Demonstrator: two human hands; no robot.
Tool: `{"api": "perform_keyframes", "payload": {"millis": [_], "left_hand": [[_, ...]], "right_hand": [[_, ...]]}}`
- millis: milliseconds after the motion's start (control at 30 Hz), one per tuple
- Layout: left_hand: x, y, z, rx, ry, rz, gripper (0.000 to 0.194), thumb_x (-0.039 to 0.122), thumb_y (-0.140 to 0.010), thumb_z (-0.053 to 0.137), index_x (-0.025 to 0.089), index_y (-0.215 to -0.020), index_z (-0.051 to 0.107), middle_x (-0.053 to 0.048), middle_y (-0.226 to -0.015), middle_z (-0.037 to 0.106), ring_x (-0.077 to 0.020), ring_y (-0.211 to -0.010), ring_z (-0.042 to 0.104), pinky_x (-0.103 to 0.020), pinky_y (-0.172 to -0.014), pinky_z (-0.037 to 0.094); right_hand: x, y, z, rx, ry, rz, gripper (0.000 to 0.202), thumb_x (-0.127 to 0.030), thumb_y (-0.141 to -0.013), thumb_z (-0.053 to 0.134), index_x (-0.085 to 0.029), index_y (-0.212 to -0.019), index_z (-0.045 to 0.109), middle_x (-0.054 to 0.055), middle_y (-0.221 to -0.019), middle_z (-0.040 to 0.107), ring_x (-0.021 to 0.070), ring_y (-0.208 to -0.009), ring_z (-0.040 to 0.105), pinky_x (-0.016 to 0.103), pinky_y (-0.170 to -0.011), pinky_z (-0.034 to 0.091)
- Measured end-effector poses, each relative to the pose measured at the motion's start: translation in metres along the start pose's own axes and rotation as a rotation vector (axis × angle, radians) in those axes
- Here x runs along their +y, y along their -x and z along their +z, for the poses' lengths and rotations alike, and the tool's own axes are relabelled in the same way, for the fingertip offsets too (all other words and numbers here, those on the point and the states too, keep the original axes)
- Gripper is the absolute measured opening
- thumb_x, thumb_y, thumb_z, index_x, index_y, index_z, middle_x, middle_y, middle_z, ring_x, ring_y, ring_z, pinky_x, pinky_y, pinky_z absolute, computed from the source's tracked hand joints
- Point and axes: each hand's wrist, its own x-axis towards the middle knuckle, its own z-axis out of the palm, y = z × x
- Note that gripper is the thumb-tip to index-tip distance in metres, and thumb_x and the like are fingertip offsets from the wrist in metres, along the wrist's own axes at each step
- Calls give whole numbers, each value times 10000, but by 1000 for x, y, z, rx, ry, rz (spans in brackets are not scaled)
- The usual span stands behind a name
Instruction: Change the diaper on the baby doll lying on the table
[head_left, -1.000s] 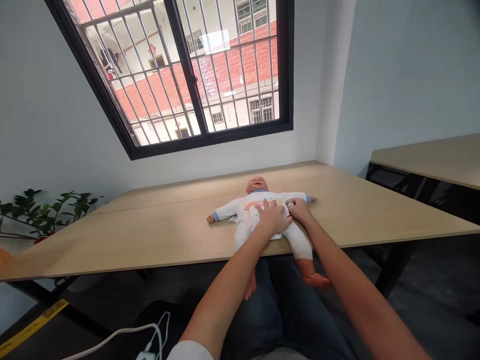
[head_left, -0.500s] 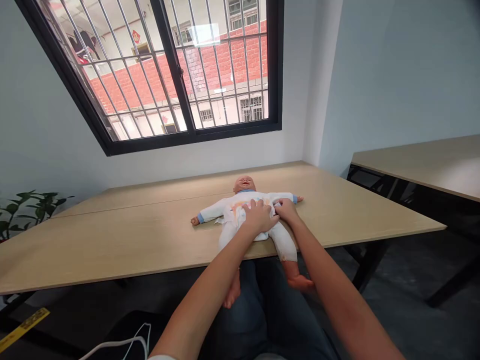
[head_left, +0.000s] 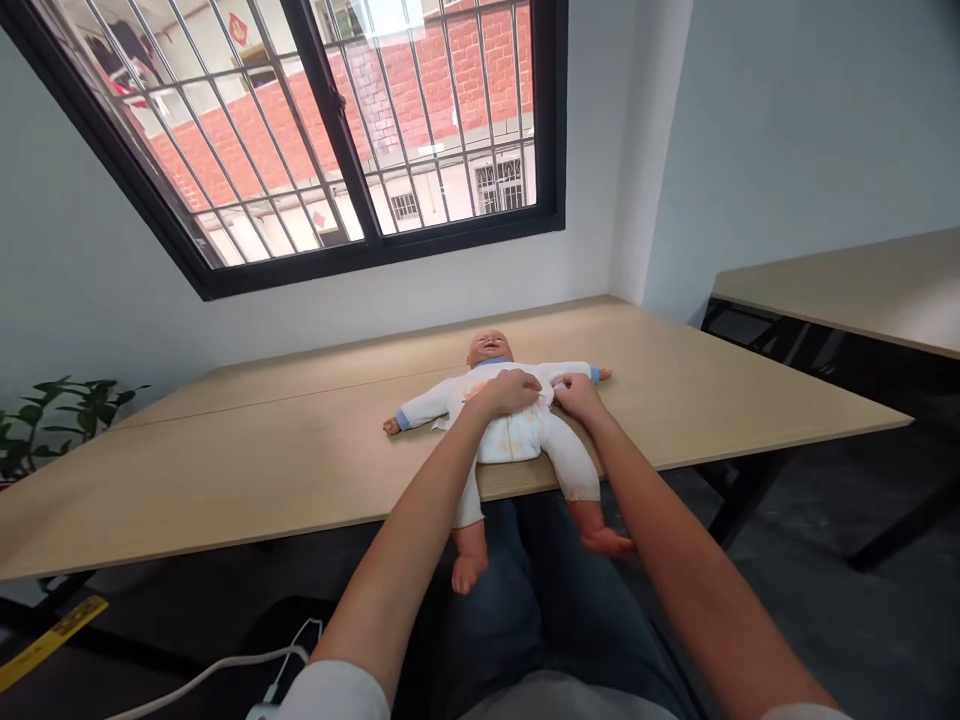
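Note:
A baby doll [head_left: 490, 348] in a white suit with blue collar and cuffs lies face up on the table, arms spread and legs hanging over the near edge. Round its hips sits a white patterned diaper [head_left: 511, 442]. Across the doll's belly, my left hand [head_left: 513, 392] has its fingers curled and pinched at the diaper's upper edge. Beside it, at the hip on the right, my right hand [head_left: 580, 397] pinches the side of the diaper. My fingers partly hide the piece between the two hands.
The light wooden table [head_left: 300, 450] runs to the wall under a barred window [head_left: 360, 130]. A second table [head_left: 862, 290] stands at the right. A leafy plant [head_left: 67, 415] is at the left, and a white cable [head_left: 217, 668] hangs low near my left arm.
My left hand has slid up the doll's belly and its spread fingers have curled in, uncovering the diaper's front. My right hand stays at the hip. The camera view has shifted slightly.

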Motion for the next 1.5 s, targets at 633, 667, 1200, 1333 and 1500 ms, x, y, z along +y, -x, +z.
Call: {"api": "perform_keyframes", "payload": {"millis": [633,667,1200,1333,1500], "left_hand": [[2,-55,6,-105,-209,121,318,306,-755,626,293,-1058,724,-40,-1023,722,-226,-930,629,-312,-823,477],[3,-56,7,-102,-210,130,279,279,-753,616,269,-1001,741,-38,-964,733,-210,-870,634,-291,-787,477],[6,-51,13,-73,-372,263,251,285,-933,387,270,-1020,622,-69,-979,705,-259,-1042,601,-379,-894,391],[6,-55,17,-87,-406,214,248,276,-923,390,260,-999,626,-84,-961,713,-270,-991,618,-423,-902,373],[6,-56,15,-92,-403,190,244,255,-913,401,257,-994,631,-60,-949,730,-236,-898,652,-390,-886,380]], "right_hand": [[-3,4,-1,-54,-171,63,138,-269,-612,605,-152,-684,587,-10,-544,580,127,-537,504,228,-519,346],[-4,5,-2,-67,-185,65,128,-260,-610,607,-152,-675,587,-8,-543,584,128,-536,511,227,-519,353],[-9,11,-9,-60,-347,126,152,-180,-608,621,-195,-651,476,-47,-503,517,125,-512,528,214,-498,374],[-7,14,-13,-42,-334,123,173,-171,-597,625,-201,-641,461,-48,-506,518,127,-532,524,217,-505,351],[-2,18,-18,-43,-353,127,179,-179,-594,644,-197,-650,475,-55,-507,514,129,-505,527,224,-489,348]]}}
